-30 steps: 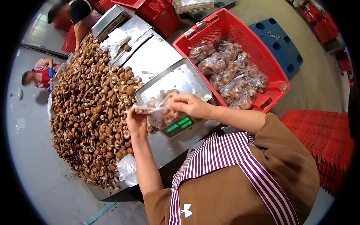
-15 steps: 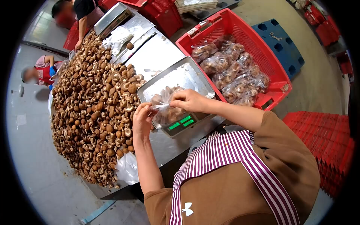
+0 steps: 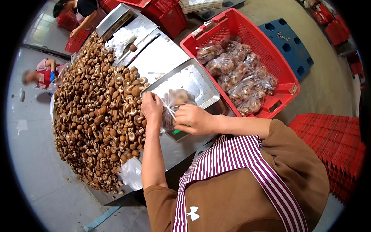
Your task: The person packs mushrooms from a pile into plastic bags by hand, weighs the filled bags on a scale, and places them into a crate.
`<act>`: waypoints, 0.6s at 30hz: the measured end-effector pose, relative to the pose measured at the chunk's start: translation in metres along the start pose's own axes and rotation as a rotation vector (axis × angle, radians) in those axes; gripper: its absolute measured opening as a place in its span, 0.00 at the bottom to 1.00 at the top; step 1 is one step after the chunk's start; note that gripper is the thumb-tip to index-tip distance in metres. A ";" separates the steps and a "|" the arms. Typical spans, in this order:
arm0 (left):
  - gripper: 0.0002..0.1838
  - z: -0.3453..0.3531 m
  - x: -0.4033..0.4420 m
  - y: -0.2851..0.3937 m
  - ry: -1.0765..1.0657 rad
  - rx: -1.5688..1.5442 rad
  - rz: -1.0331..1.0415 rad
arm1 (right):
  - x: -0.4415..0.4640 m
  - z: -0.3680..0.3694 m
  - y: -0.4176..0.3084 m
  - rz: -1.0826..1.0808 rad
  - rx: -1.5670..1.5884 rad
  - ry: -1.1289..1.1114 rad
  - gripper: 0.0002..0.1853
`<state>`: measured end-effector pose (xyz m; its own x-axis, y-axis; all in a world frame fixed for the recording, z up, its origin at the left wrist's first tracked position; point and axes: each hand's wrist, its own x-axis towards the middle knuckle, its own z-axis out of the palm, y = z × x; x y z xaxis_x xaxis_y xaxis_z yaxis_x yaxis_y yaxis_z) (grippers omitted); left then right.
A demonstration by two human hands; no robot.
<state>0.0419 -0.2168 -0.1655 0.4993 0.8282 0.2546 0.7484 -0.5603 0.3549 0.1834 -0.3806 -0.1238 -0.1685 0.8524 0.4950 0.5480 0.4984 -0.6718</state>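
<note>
A clear plastic bag of mushrooms (image 3: 181, 96) rests at the near corner of the scale's metal tray (image 3: 208, 101), its neck gathered and twisted. My left hand (image 3: 152, 109) pinches one end of the bag's neck. With curled fingers, my right hand (image 3: 195, 119) grips the neck from the other side and covers most of the green scale display (image 3: 177, 132). To the left of my hands spreads a large heap of loose shiitake mushrooms (image 3: 96, 112).
A red crate (image 3: 284, 71) holding several filled bags stands right of the scale. Loose plastic bags (image 3: 131, 173) lie by the heap's near edge. A second scale (image 3: 114, 19) sits at the far end of the table. Two co-workers (image 3: 87, 13) are beyond the heap.
My left hand has moved up and away from me, and my right hand down toward me, pulling the bag's neck between them. The far co-worker's hand has lifted off the heap.
</note>
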 end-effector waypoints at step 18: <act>0.16 -0.086 -0.052 0.182 -0.212 -0.883 0.467 | -0.078 -0.134 0.066 0.314 -0.294 0.310 0.14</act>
<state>0.1147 -0.3634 -0.0371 0.7900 0.4616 0.4035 -0.0874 -0.5666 0.8193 0.3419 -0.4352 -0.1328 0.2661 0.8448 0.4642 0.7471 0.1236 -0.6532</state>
